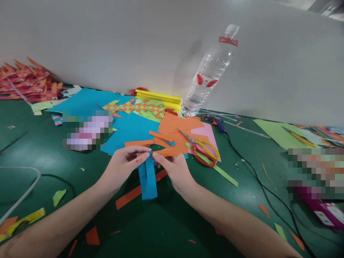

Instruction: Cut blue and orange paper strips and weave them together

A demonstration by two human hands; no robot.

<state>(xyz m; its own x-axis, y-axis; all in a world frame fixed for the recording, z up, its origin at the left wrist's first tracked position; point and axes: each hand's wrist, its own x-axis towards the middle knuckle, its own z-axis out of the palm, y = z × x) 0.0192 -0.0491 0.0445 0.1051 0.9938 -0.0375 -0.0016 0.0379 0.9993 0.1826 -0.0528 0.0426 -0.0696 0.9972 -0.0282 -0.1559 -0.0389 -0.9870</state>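
Observation:
Blue paper strips (148,181) hang down between my hands, joined at the top with orange paper strips (168,153). My left hand (129,163) pinches the top of the blue strips from the left. With thumb and fingers closed, my right hand (174,166) grips the orange strip just right of them. Another orange strip (129,197) lies on the table behind the hanging blue ends. Scissors (200,147) with red and yellow handles rest on orange paper (172,125) beyond my right hand. My fingers partly hide the join.
A leaning plastic bottle (211,71) stands by the wall. Woven paper fish (134,107) lie on blue sheets (131,130). A corded glue gun (219,123) is right of the bottle. A blurred phone-like object (90,132) lies left; green paper (279,134) lies right. Scraps dot the green table (150,229).

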